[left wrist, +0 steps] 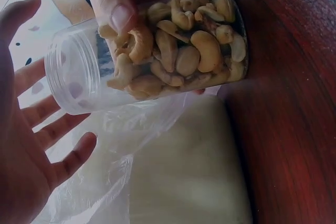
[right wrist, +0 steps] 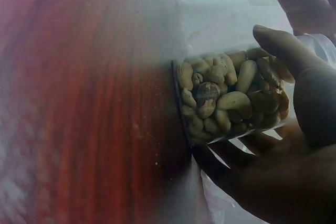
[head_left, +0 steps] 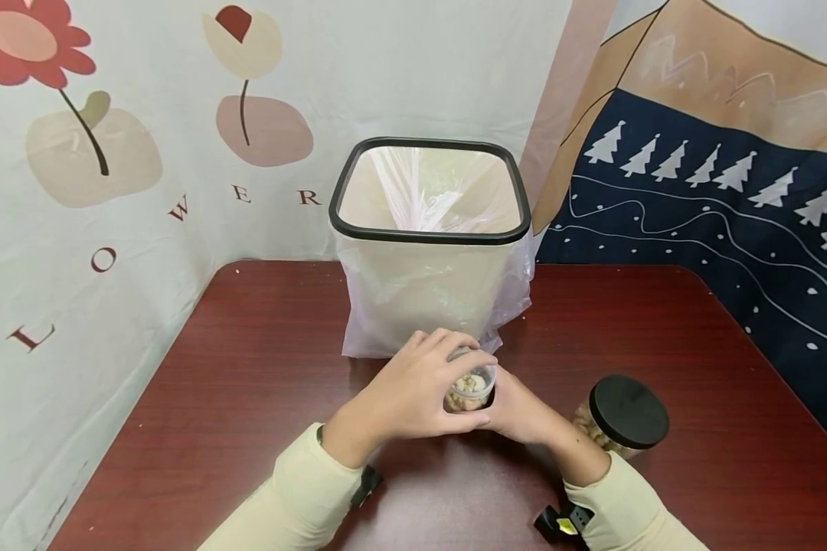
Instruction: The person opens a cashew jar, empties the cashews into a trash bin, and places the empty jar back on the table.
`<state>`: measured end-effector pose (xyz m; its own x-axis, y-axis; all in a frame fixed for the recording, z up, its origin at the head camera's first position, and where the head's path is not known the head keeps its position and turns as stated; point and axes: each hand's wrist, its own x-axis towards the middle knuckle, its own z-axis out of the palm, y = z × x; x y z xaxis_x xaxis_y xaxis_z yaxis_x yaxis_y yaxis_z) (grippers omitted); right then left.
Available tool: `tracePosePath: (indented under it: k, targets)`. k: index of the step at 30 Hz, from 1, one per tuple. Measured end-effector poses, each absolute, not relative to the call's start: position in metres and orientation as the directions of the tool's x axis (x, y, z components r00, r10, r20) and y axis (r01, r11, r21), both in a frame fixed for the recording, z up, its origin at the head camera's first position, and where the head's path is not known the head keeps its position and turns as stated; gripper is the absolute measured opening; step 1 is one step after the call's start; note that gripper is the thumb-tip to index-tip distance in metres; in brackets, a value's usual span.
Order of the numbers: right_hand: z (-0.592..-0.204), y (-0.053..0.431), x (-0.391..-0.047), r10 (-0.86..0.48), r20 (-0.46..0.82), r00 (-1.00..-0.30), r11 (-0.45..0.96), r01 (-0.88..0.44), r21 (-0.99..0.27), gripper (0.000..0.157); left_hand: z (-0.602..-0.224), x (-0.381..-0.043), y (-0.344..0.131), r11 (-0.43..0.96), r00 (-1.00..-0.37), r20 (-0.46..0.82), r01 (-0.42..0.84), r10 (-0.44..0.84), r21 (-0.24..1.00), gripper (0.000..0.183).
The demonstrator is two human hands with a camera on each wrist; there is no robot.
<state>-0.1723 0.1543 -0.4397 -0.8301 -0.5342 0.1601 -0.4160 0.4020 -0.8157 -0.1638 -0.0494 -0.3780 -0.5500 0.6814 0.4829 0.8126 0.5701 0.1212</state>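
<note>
A clear plastic jar (head_left: pixel 470 392) of cashews stands upright on the table in front of me, without a lid. Its bare screw thread shows in the left wrist view, above the cashews (left wrist: pixel 173 51). My right hand (head_left: pixel 524 412) grips the jar's side, thumb on one face and fingers round the other, as the right wrist view shows. Around the jar's mouth, my left hand (head_left: pixel 413 390) is spread with loosely extended fingers (left wrist: pixel 58 129). It appears apart from the rim.
Behind the jar stands a cream bin (head_left: pixel 427 287) with a black rim (head_left: pixel 430 236) and a thin plastic bag (head_left: pixel 513 287) lining it. Right of my forearm is a second jar with a black lid (head_left: pixel 629 411). Printed cloth (head_left: pixel 145 76) hangs behind the dark red table (head_left: pixel 248 329).
</note>
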Motion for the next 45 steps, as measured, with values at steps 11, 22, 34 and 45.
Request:
tracePosePath:
  k: [11, 22, 34, 45]
  targets:
    - [-0.4401, 0.1524, -0.1705, -0.546, 0.134, -0.827, 0.392, -0.394, -0.831, 0.075, -0.3808, -0.1641, -0.0495, 0.564, -0.545, 0.465, 0.818, 0.697, 0.113, 0.056]
    - [-0.4423, 0.1529, -0.1716, -0.545, 0.121, -0.830, 0.406, -0.387, -0.828, 0.072, -0.3823, -0.1636, -0.0490, 0.576, -0.558, 0.448, 0.810, 0.698, 0.112, 0.050]
    - [-0.4419, 0.1526, -0.1740, -0.597, 0.106, -0.795, 0.355, -0.380, -0.854, 0.062, -0.3822, -0.1631, -0.0490, 0.599, -0.585, 0.392, 0.794, 0.710, 0.101, 0.049]
    - [-0.4411, 0.1533, -0.1736, -0.604, 0.090, -0.792, 0.362, -0.374, -0.854, 0.057, -0.3826, -0.1619, -0.0484, 0.607, -0.590, 0.379, 0.790, 0.713, 0.086, 0.055]
